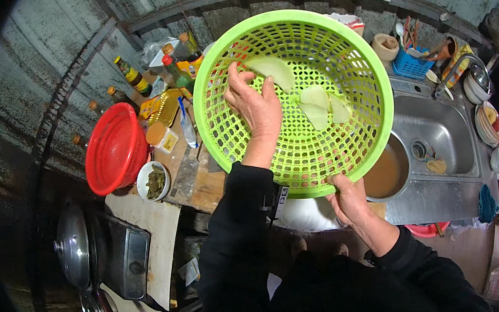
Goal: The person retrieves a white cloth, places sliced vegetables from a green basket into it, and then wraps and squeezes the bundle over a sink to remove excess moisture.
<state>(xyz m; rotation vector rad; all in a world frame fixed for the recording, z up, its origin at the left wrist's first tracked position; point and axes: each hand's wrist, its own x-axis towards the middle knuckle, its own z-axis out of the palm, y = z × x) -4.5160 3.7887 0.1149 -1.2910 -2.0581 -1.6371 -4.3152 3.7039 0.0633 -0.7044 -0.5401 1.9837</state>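
Note:
A light green plastic colander basket (305, 191) is tilted up in front of me, its mouth facing me. Gripping its lower rim is my right hand (349, 199), with the thumb over the edge. My left hand (254, 107) reaches inside, fingers apart and bent. Its thumb tip overlaps the edge of a large pale green vegetable slice (276, 70); whether they touch is hard to tell. Several smaller pale slices (314, 97) lie together on the perforated bottom, right of my left hand.
Below the basket on the right, a metal pot (386, 169) holds brownish liquid beside a steel sink (439, 132). Leftward are a red basket (115, 149), a white bowl (153, 181) of dark green pieces, bottles (133, 76) and a lidded pan (74, 247). A blue utensil basket (411, 65) stands behind the sink.

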